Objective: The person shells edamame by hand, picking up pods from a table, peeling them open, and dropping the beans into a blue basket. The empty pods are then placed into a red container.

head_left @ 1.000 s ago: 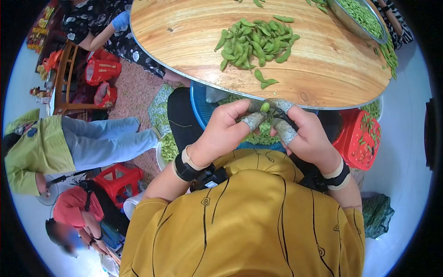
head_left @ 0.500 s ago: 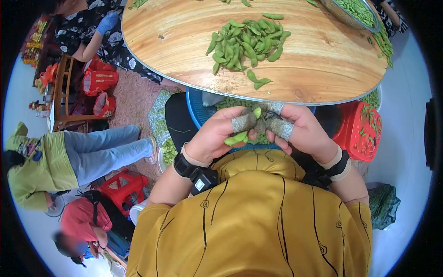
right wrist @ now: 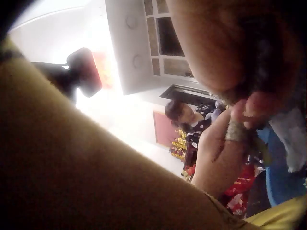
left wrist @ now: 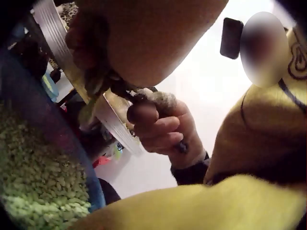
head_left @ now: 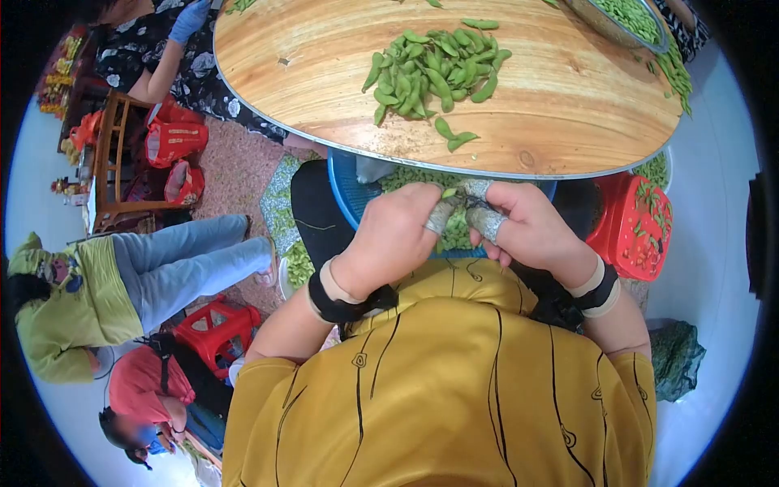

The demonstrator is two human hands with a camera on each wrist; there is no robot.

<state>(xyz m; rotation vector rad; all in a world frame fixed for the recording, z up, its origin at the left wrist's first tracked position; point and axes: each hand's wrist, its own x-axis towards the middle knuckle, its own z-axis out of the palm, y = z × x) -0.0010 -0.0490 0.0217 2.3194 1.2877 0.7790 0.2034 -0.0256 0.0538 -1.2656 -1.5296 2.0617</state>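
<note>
1. Since the earlier frame, the left grip (head_left: 393, 231) has rolled over so that its back faces up, and the pod that showed under its palm is out of sight in the head view; the blue-gloved hand (head_left: 190, 21) at the far left has shifted up toward the picture's edge.
2. Left grip: fingers curled, pinching a green pod (head_left: 449, 193) whose tip pokes out by the wrapped thumb.
3. Right grip (head_left: 540, 227): fingers curled too, wrapped tips pinching at the pod's other side, where the detail is dark and partly covered.
4. The pod is between the two grips, above the blue basin (head_left: 344, 188) of shelled beans and just beside the near edge of the wooden counter (head_left: 568, 122).
5. That edge overhangs the basin and hides its far side; the grips cover part of its middle.
6. On the counter sit a pile of pods (head_left: 438, 73), two loose pods (head_left: 456, 136) nearer the edge, and a metal bowl (head_left: 664, 40) of beans with more pods beside it.
7. To the right, a red stool (head_left: 604, 243) carries scattered pods, with a dark green bag (head_left: 677, 357) lower down.
8. To the left are a second red stool (head_left: 215, 325) and a person in a yellow-green top (head_left: 85, 292).
</note>
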